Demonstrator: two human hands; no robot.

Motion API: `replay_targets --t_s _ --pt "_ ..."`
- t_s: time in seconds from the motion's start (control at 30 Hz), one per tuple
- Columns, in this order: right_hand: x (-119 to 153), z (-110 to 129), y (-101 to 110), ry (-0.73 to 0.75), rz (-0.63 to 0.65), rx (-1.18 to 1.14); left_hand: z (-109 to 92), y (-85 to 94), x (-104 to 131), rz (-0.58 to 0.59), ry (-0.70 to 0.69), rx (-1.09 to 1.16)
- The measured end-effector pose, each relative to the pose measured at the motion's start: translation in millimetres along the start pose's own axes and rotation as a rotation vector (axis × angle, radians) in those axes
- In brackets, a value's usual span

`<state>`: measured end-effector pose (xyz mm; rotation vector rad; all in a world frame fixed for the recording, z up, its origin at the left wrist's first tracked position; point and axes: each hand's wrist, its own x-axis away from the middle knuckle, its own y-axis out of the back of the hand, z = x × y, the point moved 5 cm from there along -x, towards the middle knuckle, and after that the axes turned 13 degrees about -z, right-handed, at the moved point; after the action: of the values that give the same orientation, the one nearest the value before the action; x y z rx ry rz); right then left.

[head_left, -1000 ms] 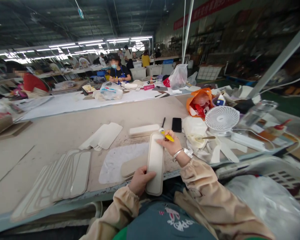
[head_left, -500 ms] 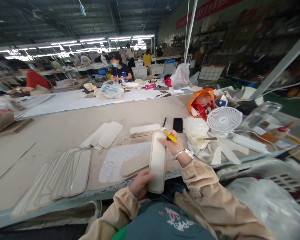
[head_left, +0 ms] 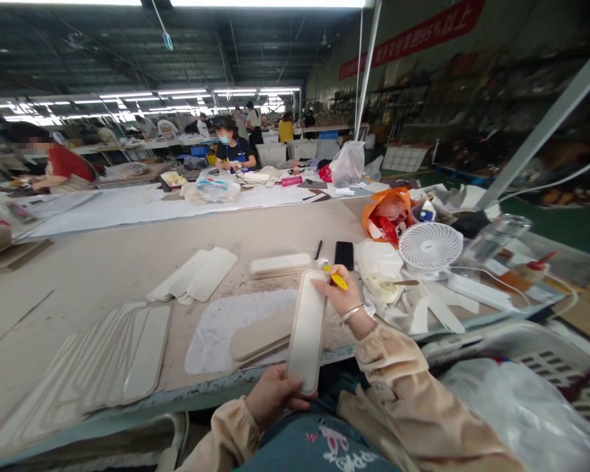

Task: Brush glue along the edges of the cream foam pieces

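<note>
A long cream panel with rounded corners and a beige border (head_left: 307, 334) is held tilted at the table's front edge. Near its lower end, my left hand (head_left: 275, 393) grips it with the thumb on top. At the upper end, my right hand (head_left: 343, 294) is closed around a small yellow-handled tool (head_left: 338, 280), its thumb resting on the panel; the tool's working end is hard to make out. Just left of the panel lies a stack of beige panels (head_left: 263, 335) on a white sheet (head_left: 211, 328). Behind it sits a pile of cream-topped pieces (head_left: 280, 263).
Fanned-out panels (head_left: 147, 354) cover the table's front left, with pale cut pieces (head_left: 211, 272) behind them. A phone (head_left: 344, 254), a white fan (head_left: 430, 249), a glue-smeared container (head_left: 386, 285) and scraps are at right. A plastic basket (head_left: 545, 360) stands below. Co-workers sit across.
The view has tilted up slightly and turned a little to the right. My left hand sits lower with the panel's bottom end; both hands keep their hold.
</note>
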<state>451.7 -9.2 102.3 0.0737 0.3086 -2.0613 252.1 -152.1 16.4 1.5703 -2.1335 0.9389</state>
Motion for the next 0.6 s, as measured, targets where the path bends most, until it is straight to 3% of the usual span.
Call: replay_targets --t_s 0.3,0.6 --pt "-2 -9 8 -0.019 -0.026 0.044 -3 -2.2 4 0.004 0.017 0.005" --pt "-10 -17 22 -0.052 -0.100 0.046 -10 -0.2 7 0.046 0.043 0.210"
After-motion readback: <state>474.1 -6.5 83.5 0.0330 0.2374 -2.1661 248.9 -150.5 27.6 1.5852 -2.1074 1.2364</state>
